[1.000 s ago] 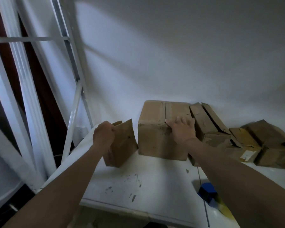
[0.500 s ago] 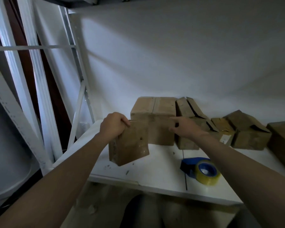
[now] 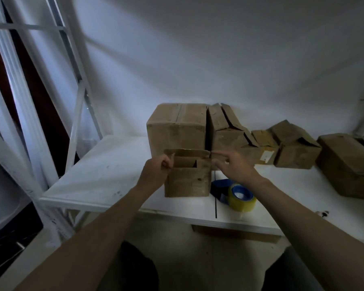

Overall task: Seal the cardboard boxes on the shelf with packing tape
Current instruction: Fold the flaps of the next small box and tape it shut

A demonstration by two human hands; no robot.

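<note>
A small open cardboard box [image 3: 187,179] stands near the front edge of the white shelf [image 3: 105,177], its flaps up. My left hand [image 3: 156,173] grips the box's left top flap. My right hand [image 3: 233,166] reaches in from the right with fingers stretched toward the box's upper right corner; whether it touches is unclear. A blue tape dispenser with a yellowish roll of packing tape [image 3: 237,194] lies on the shelf just right of the box, under my right wrist. Behind stands a large closed box [image 3: 177,129] with tape along its top.
Several more cardboard boxes line the back wall to the right: one with raised flaps [image 3: 227,131], a small labelled one [image 3: 265,148], another [image 3: 294,145], and a big one [image 3: 349,162] at the far right. White shelf uprights and cross braces [image 3: 78,106] stand at left.
My left hand has carried the small box to the right and set it upright near the shelf's front edge. My right hand left the large box and came toward the small one.
</note>
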